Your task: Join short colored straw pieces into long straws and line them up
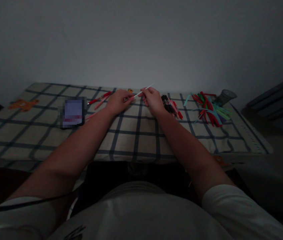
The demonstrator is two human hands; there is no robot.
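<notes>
Together, left hand [118,101] and right hand [153,100] pinch a white stick [137,94]; dark cup [224,97] at right, contents unclear.

Head view, facing forward, down over table [126,141].

Holds both bare forearms [88,143] out front, slanting inward; poises left hand [119,101] and right hand [153,100] close together, just apart, pinching with curled fingers [125,93] on both!

Passable: front tablecloth [145,141] | blocking right: black pens [166,102] | blocking left: device [73,111]
</notes>
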